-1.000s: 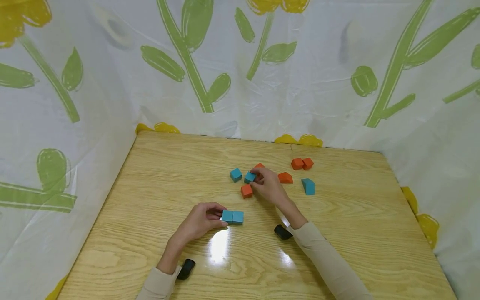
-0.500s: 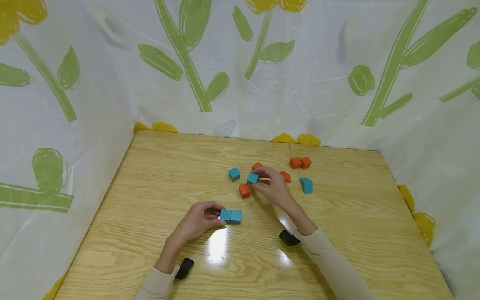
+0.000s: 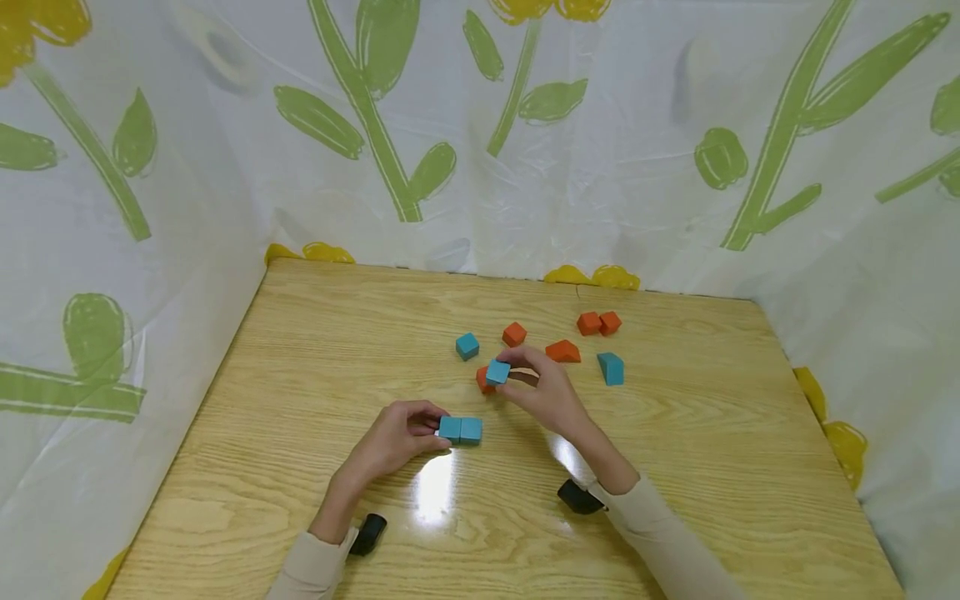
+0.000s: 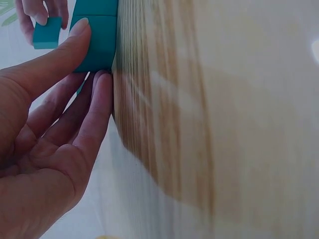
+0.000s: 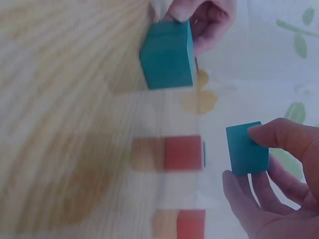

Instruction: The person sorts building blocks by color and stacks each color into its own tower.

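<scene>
Between the thumb and fingers of my right hand [image 3: 546,392] a blue cube [image 3: 497,372] is pinched, lifted off the table; the right wrist view shows the same raised cube [image 5: 245,152]. My left hand [image 3: 393,442] grips the left one of two blue cubes [image 3: 450,429] standing side by side on the table. Its neighbour, another blue cube [image 3: 471,430], touches it on the right. In the left wrist view, the thumb lies on the gripped cube [image 4: 97,45]. Behind the raised cube, a red cube [image 3: 482,381] is partly hidden in the head view.
Farther back stand a blue cube [image 3: 467,347] and a red cube [image 3: 514,335]. To the right lie a red wedge-like block [image 3: 562,352], a blue slanted block [image 3: 611,368] and two red cubes [image 3: 589,323] close together. Patterned cloth [image 3: 525,200] surrounds the wooden table [image 3: 712,433].
My right hand has lifted a blue cube from the back group and brought it slightly nearer, in front of the red cube. The left hand keeps its grip on the pair's left cube.
</scene>
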A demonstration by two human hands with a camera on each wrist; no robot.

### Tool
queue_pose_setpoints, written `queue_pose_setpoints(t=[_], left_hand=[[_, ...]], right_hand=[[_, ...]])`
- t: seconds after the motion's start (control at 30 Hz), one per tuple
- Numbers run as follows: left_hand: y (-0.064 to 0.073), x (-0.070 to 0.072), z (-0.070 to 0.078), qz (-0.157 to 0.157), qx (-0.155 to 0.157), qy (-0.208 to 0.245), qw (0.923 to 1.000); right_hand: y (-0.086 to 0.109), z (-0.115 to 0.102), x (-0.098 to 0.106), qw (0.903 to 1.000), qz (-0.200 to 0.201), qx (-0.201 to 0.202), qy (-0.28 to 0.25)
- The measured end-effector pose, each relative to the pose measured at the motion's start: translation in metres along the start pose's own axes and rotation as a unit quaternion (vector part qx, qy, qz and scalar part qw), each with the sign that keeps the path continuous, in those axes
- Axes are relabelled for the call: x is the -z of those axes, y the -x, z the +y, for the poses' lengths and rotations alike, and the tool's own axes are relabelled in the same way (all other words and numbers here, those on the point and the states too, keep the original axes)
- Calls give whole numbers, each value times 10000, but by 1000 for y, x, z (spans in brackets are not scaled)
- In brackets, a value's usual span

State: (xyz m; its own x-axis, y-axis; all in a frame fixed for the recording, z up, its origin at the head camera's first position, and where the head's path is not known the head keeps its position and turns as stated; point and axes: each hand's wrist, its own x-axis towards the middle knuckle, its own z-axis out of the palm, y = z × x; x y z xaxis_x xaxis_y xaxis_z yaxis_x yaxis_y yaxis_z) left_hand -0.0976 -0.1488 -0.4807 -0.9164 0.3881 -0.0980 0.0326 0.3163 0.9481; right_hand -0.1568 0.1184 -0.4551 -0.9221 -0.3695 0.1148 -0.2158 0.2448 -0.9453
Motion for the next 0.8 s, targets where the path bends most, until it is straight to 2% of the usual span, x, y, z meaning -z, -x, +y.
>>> queue_pose_setpoints(t=[0.17,0.4,0.7,0.8], left_hand=[[0,0,2,8,8,128,9999],[1,1,4,-30,-5,190,9998],[-1,0,-1,-29,-156,237,9996],[-1,-1,-2,-9,-140,200,9997]], right_hand=[[8,0,-7,9993,-183,81,-325],[17,0,-19,9973,-472,-76,-560],[25,3,-34,9945,-838,46,-626],[26,3,-38,9947,-896,123,-497]])
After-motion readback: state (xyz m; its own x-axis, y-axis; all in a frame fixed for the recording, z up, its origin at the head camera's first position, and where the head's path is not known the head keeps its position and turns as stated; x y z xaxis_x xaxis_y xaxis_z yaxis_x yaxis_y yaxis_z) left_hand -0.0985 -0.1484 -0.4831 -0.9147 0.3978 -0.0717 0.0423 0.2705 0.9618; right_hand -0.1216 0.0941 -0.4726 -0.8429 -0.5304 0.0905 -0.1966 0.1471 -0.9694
